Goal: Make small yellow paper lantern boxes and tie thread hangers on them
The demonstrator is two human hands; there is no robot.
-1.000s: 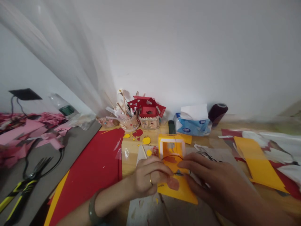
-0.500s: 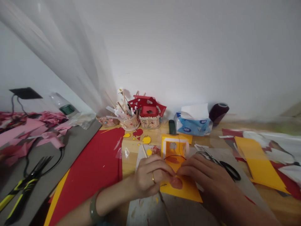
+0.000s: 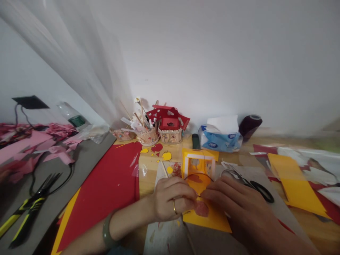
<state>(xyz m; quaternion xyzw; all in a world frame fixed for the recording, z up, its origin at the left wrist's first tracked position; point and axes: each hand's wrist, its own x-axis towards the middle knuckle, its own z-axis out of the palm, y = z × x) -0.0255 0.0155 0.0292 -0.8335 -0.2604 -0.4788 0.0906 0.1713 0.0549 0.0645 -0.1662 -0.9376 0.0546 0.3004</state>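
The left hand (image 3: 174, 200), a gold ring on one finger, has its fingertips pinched narrowly on a dark cord (image 3: 199, 174). The right hand (image 3: 237, 205) meets it from the other side — its fingers also drawn close on the cord, which arches up between the two. Both hover over a yellow paper box (image 3: 212, 224) on a stained grey board (image 3: 159, 233): its white-framed window stands upright at the back, and a flap with a pinkish patch (partly hidden by the fingers) spreads toward the person. Scissors (image 3: 255, 184) with black handles lie just beside the right hand. A blue tissue pack (image 3: 221, 141) sits behind the box on the wooden desk (image 3: 147, 164); red paper (image 3: 106, 187) lies left of the board.
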